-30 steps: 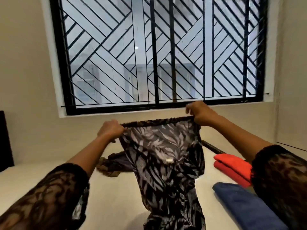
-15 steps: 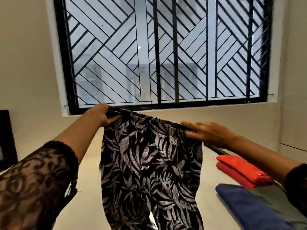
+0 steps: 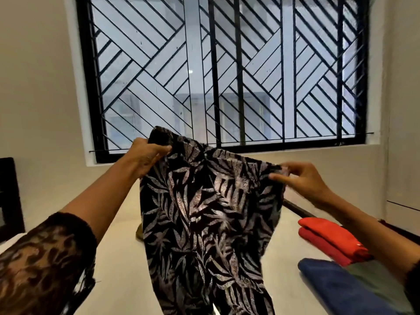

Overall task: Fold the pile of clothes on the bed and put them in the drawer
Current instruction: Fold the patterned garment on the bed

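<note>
One head-worn wide-angle view
Faces forward, close in: window (image 3: 227, 71) at 12 o'clock, bed (image 3: 122, 258) at 6 o'clock.

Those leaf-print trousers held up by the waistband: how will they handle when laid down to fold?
Probably floppy: the leaf-print trousers sag and hang in soft folds between the left hand and right hand. Likely light, since a pinch at each corner carries them. The faint sheen hints at a slick weave, so folds may slide on the bed.
</note>
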The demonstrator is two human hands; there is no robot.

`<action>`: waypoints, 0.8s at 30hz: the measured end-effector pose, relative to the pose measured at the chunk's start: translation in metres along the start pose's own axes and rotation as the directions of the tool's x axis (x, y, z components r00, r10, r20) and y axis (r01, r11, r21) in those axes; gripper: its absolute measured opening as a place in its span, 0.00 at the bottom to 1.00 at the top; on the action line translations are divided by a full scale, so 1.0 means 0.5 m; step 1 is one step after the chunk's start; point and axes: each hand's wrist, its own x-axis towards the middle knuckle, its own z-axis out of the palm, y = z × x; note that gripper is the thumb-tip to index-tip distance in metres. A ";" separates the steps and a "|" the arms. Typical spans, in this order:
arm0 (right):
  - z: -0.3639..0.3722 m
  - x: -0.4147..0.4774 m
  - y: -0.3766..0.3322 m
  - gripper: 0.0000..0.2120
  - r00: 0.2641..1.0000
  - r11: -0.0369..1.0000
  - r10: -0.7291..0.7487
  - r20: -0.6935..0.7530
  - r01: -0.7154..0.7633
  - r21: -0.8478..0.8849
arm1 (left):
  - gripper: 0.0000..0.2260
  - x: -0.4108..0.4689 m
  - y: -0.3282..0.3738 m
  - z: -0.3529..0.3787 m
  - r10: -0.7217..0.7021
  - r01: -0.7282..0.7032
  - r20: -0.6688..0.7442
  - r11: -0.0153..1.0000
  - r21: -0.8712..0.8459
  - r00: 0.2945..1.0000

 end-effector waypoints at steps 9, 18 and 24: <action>-0.036 0.080 -0.032 0.23 0.902 0.683 0.407 0.142 -0.404 0.609 | 0.10 0.047 -0.011 -0.018 -0.021 0.067 -0.197 0.971 0.230 0.980; 0.170 0.105 0.040 0.15 0.607 0.434 0.767 0.206 -0.728 0.531 | 0.15 0.002 -0.132 0.044 -0.525 0.525 -0.045 0.851 -0.008 0.850; 0.241 0.129 -0.053 0.13 0.813 0.704 0.568 0.131 -0.562 0.435 | 0.09 -0.023 -0.094 0.146 -0.355 0.381 0.205 0.919 -0.104 0.912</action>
